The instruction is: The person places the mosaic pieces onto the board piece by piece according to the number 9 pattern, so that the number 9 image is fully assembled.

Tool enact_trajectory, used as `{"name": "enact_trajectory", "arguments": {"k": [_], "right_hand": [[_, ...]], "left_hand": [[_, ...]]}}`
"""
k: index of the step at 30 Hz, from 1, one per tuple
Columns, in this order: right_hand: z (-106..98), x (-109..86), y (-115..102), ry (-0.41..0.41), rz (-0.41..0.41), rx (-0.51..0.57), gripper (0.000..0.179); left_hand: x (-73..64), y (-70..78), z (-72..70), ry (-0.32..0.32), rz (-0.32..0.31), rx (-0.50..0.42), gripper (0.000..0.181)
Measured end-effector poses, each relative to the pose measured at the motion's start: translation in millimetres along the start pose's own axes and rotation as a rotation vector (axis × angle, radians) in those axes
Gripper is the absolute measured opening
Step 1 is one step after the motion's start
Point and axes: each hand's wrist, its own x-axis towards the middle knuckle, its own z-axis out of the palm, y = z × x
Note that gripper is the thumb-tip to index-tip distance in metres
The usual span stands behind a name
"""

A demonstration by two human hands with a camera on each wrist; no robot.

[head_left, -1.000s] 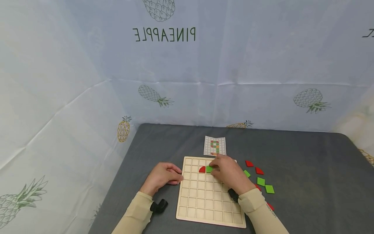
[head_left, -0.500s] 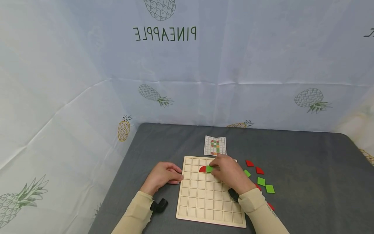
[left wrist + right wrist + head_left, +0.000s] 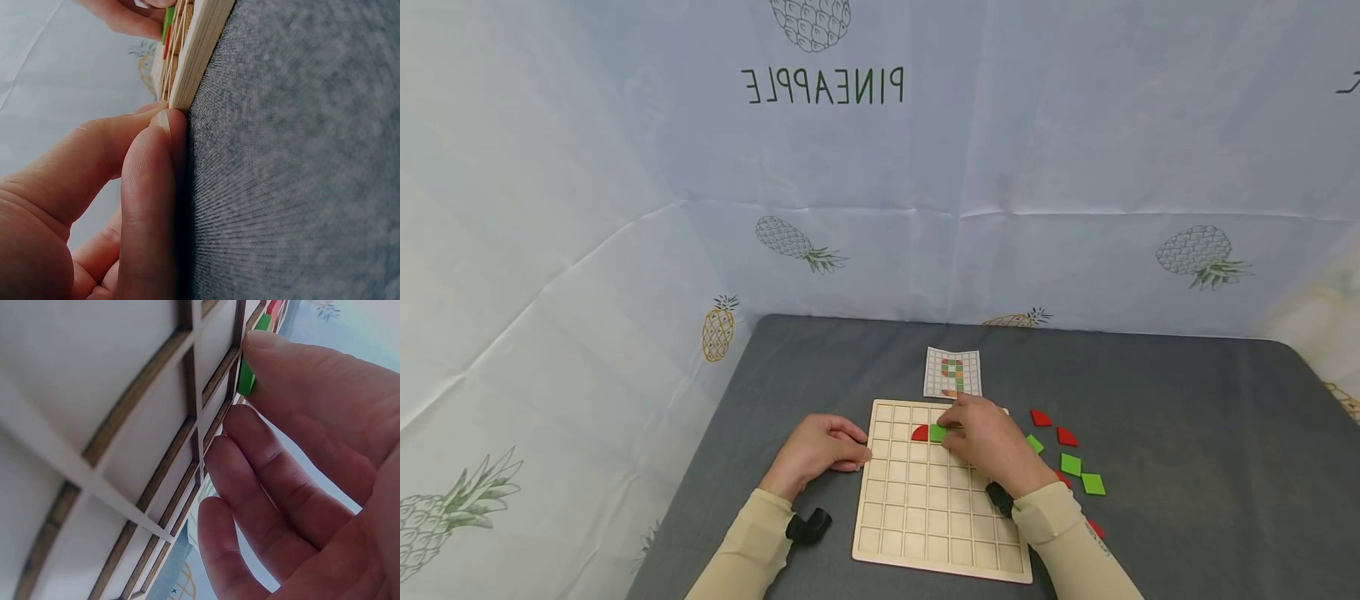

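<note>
My right hand is over the upper part of the wooden grid board. Its thumb and index finger pinch a green square tile, seen edge-on as a green strip in the right wrist view; whether it lies fully in its cell is unclear. A red quarter-circle tile sits in the cell just left of it. At the board's left edge, my left hand holds the rim between thumb and index finger. The left hand's other fingers are curled beneath, partly hidden.
A small pattern card with a printed coloured grid lies behind the board. Loose green tiles and red quarter-circles are scattered right of the board, some partly behind the right arm. Grey cloth covers the table; a pineapple-print curtain hangs behind.
</note>
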Motion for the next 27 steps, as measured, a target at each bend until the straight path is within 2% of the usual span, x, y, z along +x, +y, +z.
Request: {"name": "enact_trajectory", "arguments": {"k": [10, 27], "right_hand": [[-1.1, -0.8, 1.8, -0.005, -0.008, 0.015, 0.022], [-0.8, 0.5, 2.8, -0.006, -0.026, 0.013, 0.021]], "left_hand": [[-0.1, -0.2, 1.4, 0.010, 0.017, 0.001, 0.029], [-0.2, -0.8, 1.6, 0.011, 0.008, 0.004, 0.028]]}}
